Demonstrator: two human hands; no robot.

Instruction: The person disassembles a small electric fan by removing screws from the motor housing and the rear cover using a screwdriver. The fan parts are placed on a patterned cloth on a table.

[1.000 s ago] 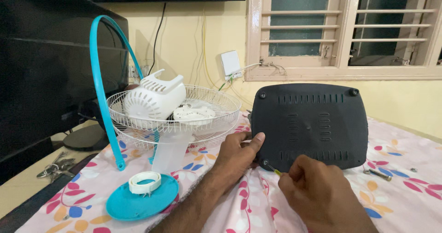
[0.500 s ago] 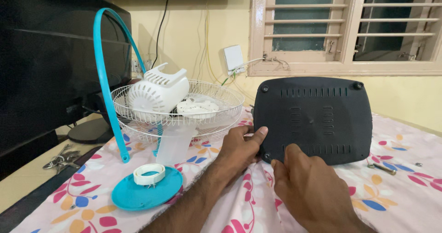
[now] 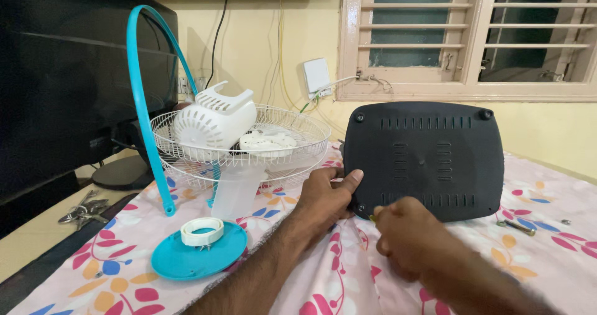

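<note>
Dark-grey plastic base plate (image 3: 429,159), rounded at its corners and ribbed with vent slots, stood on its edge on the flowered pink cloth (image 3: 547,253), tilted a little back toward the window wall. The left hand (image 3: 326,197) gripped its lower left edge, thumb pressed on the face. The right hand (image 3: 401,237) was closed around a thin tool at the lower left corner, seemingly working a screw; the tip was hidden. I judged the hold needed to stay firm. A white wire fan guard (image 3: 242,144) stood close on the left; a loose screw (image 3: 515,226) lay near on the right, with open cloth beyond
</note>
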